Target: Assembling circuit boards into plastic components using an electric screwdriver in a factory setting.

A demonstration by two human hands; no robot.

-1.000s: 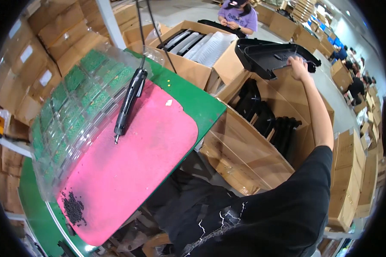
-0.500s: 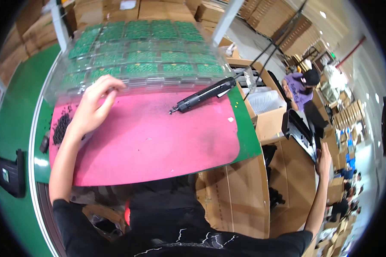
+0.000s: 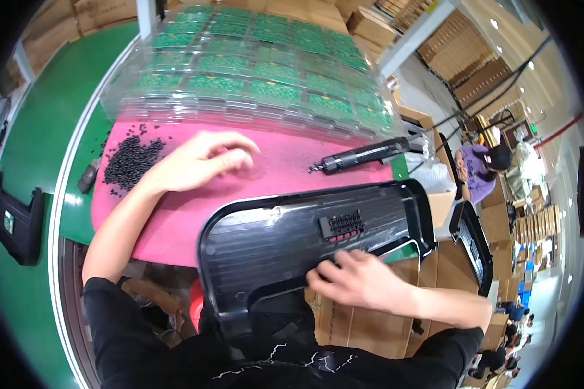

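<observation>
A long black plastic cover (image 3: 272,253), a shallow shell with a raised rim and a small slotted grille, lies tilted across the front edge of the pink mat. My right hand (image 3: 357,279) grips its near edge, fingers over the rim. Above the mat, just beyond the cover, hovers my left hand (image 3: 204,159) with bent fingers and the thumb drawn in; whatever it may hold is hidden. A heap of small black screws (image 3: 133,162) lies left of that hand. Near the mat's right side rests a black electric screwdriver (image 3: 363,155), bit pointing left.
Clear plastic trays of green circuit boards (image 3: 253,68) stand along the back of the pink mat (image 3: 169,236). Another black cover (image 3: 472,243) leans at the right, by cardboard boxes. A black part (image 3: 16,223) lies far left. A person in purple (image 3: 477,172) sits beyond.
My right hand has swung in from the far right, bringing the black cover over the mat's front edge. The left hand has shifted right, away from the screws. The view has turned.
</observation>
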